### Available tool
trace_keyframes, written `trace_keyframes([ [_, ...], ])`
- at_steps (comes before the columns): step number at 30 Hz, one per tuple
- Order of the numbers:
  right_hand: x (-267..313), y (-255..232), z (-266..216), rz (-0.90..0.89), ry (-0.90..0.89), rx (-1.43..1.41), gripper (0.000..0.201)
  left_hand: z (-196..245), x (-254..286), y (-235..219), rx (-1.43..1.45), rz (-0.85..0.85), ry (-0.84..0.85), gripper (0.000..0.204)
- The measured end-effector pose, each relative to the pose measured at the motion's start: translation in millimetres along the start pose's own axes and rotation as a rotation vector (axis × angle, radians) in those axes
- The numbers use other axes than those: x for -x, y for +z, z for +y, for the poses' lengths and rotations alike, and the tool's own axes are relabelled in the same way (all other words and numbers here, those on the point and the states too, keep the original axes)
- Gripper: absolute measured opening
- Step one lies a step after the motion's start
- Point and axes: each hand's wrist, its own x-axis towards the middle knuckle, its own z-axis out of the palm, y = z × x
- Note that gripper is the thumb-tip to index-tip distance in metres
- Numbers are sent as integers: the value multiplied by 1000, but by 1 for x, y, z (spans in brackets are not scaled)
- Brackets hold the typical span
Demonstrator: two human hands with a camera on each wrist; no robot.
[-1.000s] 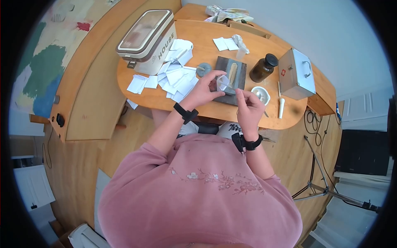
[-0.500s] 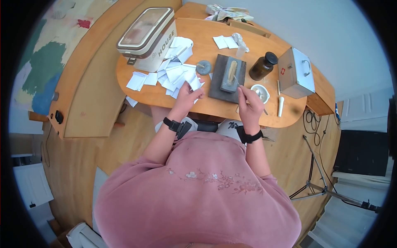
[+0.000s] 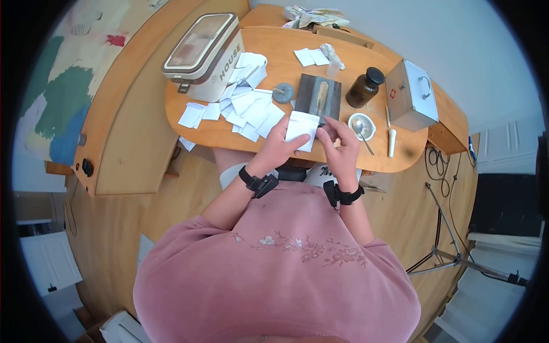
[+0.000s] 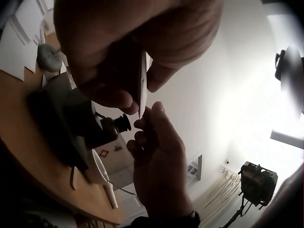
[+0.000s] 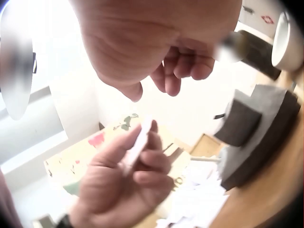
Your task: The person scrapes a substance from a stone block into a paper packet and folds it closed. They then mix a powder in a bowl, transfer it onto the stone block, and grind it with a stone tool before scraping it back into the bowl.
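My left hand (image 3: 276,147) pinches a small white paper packet (image 3: 302,130), thumb on its face and fingers behind. The left wrist view shows the packet (image 4: 143,84) edge-on. My right hand (image 3: 342,151) is just right of it, fingers loosely bent; the right wrist view shows nothing in this hand (image 5: 156,47). Beyond them a grey stone grinding trough (image 3: 314,110) with a tan strip inside stands on a dark board (image 3: 305,90); the packet hides its near end. A spoon (image 3: 358,127) rests in a white bowl (image 3: 373,126) to the right.
White papers (image 3: 243,106) lie piled at left beside a cream box (image 3: 220,74). A grey grinding wheel (image 3: 283,93) is left of the board. At right stand a brown bottle (image 3: 362,92), a metal case (image 3: 409,97) and a white pestle (image 3: 392,143). A clear bag (image 3: 330,52) lies behind.
My left hand set aside the small pale cup-like thing, picked a paper from the pile and brought it right, before the trough. The thin tool my right hand held at the trough no longer shows in it.
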Motion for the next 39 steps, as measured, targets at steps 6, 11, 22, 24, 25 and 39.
trace_keyframes([
  [6, 14, 1, 0, -111, 332, -464, 20, -11, -3, 19, 60, -55, 200, 24],
  [11, 20, 1, -8, -111, 116, -371, 16, -10, 8, 18, 154, 52, 155, 17],
  [22, 26, 1, -1, -36, 155, -418, 18, 1, 12, 17, 119, 27, 135, 18],
  [24, 28, 0, -1, -59, 172, -422, 18, 2, 14, 15, 103, -3, 152, 18],
  [25, 28, -1, -1, -54, 171, -423, 18, 2, 14, 14, 99, -7, 153, 18],
  [39, 31, 3, 1, -86, 163, -464, 10, -2, 16, 13, -55, 37, 267, 6],
])
